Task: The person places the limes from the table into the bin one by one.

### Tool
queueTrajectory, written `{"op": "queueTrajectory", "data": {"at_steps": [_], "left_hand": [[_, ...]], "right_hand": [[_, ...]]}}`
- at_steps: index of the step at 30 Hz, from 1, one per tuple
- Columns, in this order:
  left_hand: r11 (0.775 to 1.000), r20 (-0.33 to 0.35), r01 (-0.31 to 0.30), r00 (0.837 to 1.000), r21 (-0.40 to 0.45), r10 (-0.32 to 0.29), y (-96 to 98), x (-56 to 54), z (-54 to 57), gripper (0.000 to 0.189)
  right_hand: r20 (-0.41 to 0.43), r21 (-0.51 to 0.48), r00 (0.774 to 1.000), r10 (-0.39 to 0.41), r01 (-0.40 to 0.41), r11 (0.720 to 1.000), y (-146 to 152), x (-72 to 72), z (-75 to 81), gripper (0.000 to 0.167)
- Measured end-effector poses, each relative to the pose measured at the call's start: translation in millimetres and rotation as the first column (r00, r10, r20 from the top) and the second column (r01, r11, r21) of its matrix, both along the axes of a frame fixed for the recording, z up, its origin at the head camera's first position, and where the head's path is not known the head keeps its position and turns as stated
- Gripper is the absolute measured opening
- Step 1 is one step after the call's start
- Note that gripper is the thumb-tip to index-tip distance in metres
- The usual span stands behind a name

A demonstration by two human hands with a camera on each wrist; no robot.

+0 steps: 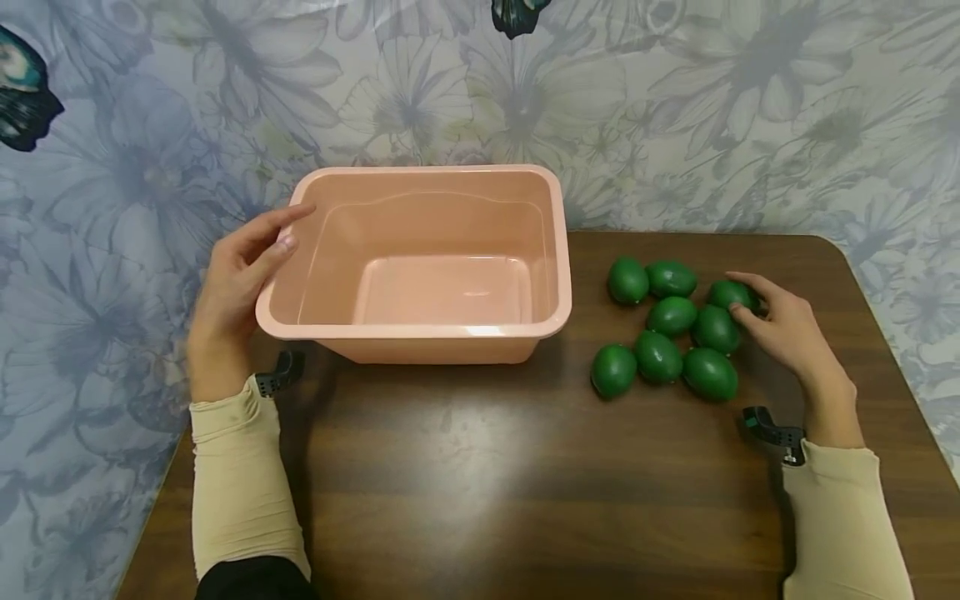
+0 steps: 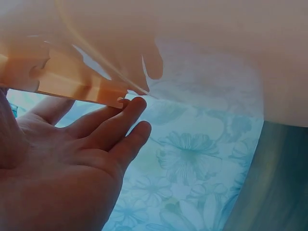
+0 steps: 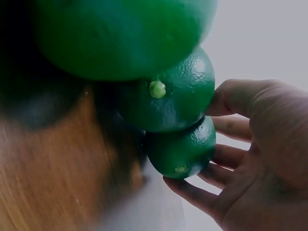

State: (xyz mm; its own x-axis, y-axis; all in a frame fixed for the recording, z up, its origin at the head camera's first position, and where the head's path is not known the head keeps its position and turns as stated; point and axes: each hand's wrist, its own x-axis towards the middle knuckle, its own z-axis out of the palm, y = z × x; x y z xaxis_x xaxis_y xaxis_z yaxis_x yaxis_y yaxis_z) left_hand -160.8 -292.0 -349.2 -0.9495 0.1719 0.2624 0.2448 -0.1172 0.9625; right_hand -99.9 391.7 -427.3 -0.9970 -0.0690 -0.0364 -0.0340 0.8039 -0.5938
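Note:
A pale pink plastic basin [image 1: 442, 332] stands left of the middle of the table, its inside bare. My left hand [image 1: 232, 279] holds the left side of its rim, thumb and fingers at the edge; in the left wrist view the palm lies under the basin [image 2: 82, 72]. At the right, several green limes [image 1: 658, 357] lie in a loose cluster. My right hand [image 1: 787, 329] grips the lime [image 1: 726, 293] at the cluster's far right, thumb and fingers around its sides. From the right wrist, this lime [image 3: 179, 151] appears between the fingers, beside another lime [image 3: 168, 96].
A brown wooden table [image 1: 450, 467] carries everything. Directly behind it rises a wall [image 1: 675, 117] with a pale flower pattern. The basin's right rim stands a short way from the nearest limes.

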Motion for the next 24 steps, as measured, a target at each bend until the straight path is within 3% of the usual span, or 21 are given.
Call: {"op": "queueTrajectory", "data": {"at_steps": [7, 14, 24], "left_hand": [[0.999, 0.049, 0.004, 0.999, -0.033, -0.003, -9.2, 13.0, -6.2, 0.044], [0.997, 0.049, 0.08, 0.996, -0.002, -0.08, -12.8, 7.9, -6.8, 0.045], [0.997, -0.009, 0.072, 0.997, -0.009, -0.072, -8.2, 1.0, -5.4, 0.044]], "right_hand": [[0.035, -0.016, 0.999, 0.016, -0.015, 1.0, 2.5, 4.9, -7.5, 0.059], [0.042, -0.05, 0.999, 0.004, -0.002, 0.999, 8.4, 9.8, -16.6, 0.065], [-0.096, 0.004, 0.995, -0.018, 0.018, 1.0, 12.2, 5.1, -5.4, 0.062]]}}
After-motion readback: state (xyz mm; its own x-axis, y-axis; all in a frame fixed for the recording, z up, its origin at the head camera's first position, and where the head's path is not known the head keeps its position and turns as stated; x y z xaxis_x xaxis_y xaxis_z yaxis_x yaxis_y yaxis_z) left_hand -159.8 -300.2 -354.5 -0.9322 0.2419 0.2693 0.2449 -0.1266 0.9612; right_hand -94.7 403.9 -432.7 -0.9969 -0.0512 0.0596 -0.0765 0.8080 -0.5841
